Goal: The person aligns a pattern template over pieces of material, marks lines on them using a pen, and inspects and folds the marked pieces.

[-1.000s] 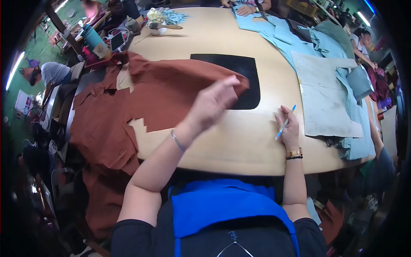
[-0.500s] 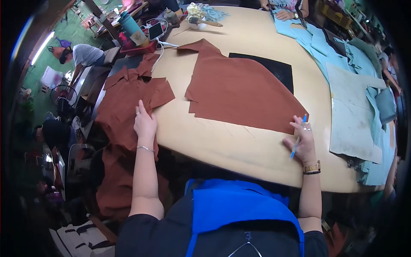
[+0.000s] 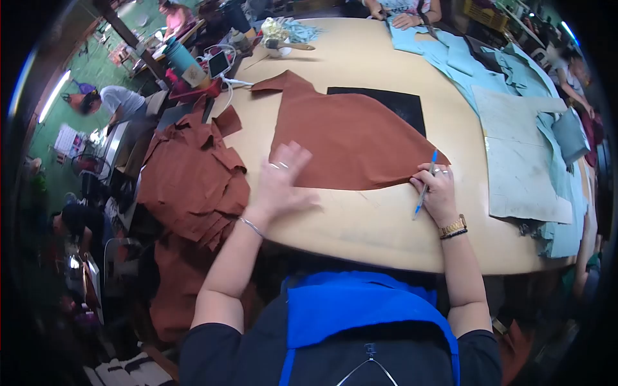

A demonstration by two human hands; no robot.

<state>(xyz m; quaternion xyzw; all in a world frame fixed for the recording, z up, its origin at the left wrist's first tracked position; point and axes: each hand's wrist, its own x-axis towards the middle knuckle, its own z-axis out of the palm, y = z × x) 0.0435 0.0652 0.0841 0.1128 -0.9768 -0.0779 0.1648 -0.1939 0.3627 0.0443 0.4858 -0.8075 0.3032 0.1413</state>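
A large reddish-brown sheet point(image 3: 347, 141) lies on the pale table point(image 3: 360, 225), partly over a black panel point(image 3: 399, 109). My left hand point(image 3: 281, 183), a little blurred, is at the sheet's lower left edge with its fingers spread and nothing in them. My right hand point(image 3: 438, 190) pinches the sheet's lower right corner and also carries a blue-tipped pen point(image 3: 421, 196) between its fingers. Left of my left hand, a crumpled heap of the same reddish-brown material point(image 3: 187, 174) hangs over the table's edge.
Grey-white boards point(image 3: 521, 161) rest over light blue pieces point(image 3: 566, 238) at the right. A brush point(image 3: 290, 45), a phone point(image 3: 219, 63) and a teal tumbler point(image 3: 183, 61) are at the back left. Across the table, a person's hands point(image 3: 405, 20) touch blue material.
My left hand has left the crumpled heap and moved right to the flat sheet. My right hand has closed on the sheet's corner, which is now slightly rippled. The camera view has shifted.
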